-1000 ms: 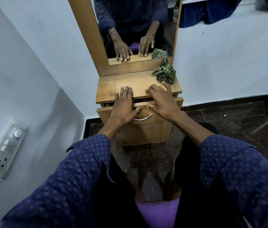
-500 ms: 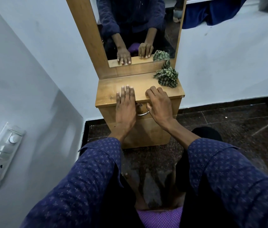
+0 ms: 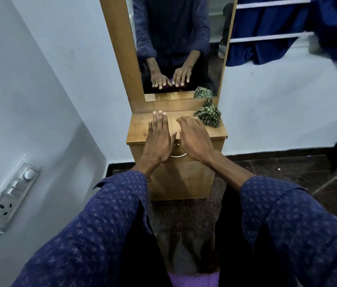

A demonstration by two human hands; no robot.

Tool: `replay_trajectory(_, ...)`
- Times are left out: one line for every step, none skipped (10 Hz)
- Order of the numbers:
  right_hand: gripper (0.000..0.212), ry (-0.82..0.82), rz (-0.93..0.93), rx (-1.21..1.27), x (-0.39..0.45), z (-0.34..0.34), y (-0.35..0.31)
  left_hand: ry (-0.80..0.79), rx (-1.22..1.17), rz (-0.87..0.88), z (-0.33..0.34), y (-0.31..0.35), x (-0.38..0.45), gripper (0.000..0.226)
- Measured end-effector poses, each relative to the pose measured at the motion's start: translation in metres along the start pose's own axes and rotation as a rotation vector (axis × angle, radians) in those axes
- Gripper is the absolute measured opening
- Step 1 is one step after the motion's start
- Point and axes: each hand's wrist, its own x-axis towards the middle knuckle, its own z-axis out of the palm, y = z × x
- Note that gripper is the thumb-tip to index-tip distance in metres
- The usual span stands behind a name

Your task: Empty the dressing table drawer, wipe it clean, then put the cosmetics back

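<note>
Drawer [image 3: 192, 151] at centre frame sits flush with the cabinet front, its curved metal handle [image 3: 178, 155] partly visible between the 2 wrists. Contents cannot be seen with the front closed, so the whereabouts of the cosmetics cannot be confirmed; none lie on the table top [image 3: 138, 129] or on the floor within view. Judgement: with the drawer closed, nothing laid out and the cloth set aside, the task appears either complete or not yet begun, and this single view does not settle which.

Left hand [image 3: 159, 137], centre frame, lies over the table top with fingers straight and together, holding nothing. Right hand [image 3: 194, 137], just beside it to the right, has fingers loosely bent and spread, palm down, also holding nothing; whether either palm bears on the wood or hovers just above it cannot be told.

Green checked cloth [image 3: 208, 115] lies bunched at the right rear corner of the top, near the right hand's fingertips but apart from them. Mirror [image 3: 180, 48] above, upper centre, reflects both hands and the cloth.

Other fixtures: switch panel [image 3: 8, 195] on the wall at lower left; blue fabric [image 3: 267, 27] hanging at upper right.
</note>
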Motion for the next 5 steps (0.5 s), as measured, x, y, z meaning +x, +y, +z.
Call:
replay_trajectory(0.056, -0.059, -0.011, 0.039, 0.019, 0.014, -0.008, 0.02, -0.019, -0.017, 0.01, -0.018, 0.015, 0.073)
replay_trajectory(0.067, -0.069, -0.018, 0.089, 0.047, 0.037, -0.006, 0.06, 0.003, 0.007, 0.02, -0.038, 0.037, 0.072)
replay_trajectory(0.072, -0.099, -0.047, 0.063, 0.072, 0.052, -0.009, 0.102, 0.048, 0.023, 0.018, -0.056, 0.053, 0.072)
replay_trajectory(0.071, -0.169, -0.068, 0.054, 0.099, 0.029, -0.024, 0.031, 0.048, -0.028, -0.019, -0.061, 0.065, 0.073)
replay_trajectory(0.066, -0.204, -0.049, 0.112, 0.126, -0.014, -0.048, 0.022, 0.012, -0.055, -0.069, -0.058, 0.072, 0.07)
